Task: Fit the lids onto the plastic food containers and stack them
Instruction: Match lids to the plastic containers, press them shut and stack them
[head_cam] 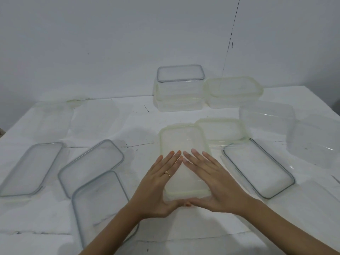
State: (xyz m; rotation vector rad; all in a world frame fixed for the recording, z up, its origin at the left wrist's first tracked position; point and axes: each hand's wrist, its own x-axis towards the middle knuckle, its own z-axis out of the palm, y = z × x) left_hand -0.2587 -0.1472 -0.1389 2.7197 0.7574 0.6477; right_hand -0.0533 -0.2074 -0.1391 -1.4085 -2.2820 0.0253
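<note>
A clear container with a pale green-rimmed lid (181, 138) stands at the middle front of the table. My left hand (161, 183) and my right hand (211, 181) lie flat on that lid with straight fingers, fingertips nearly meeting, thumbs touching at its near edge. At the back stands a stack of two lidded containers (180, 89), the top lid grey-rimmed. Right of it is another lidded container with a green rim (232, 92). A further green-rimmed lidded container (221, 130) sits just behind right of my hands.
Three grey-rimmed lids (31, 168) (92, 166) (100, 205) lie at the left front, and one (257, 170) lies at the right. Open clear containers (266, 115) (316, 140) stand at the far right. The white table (110, 116) meets a white wall behind.
</note>
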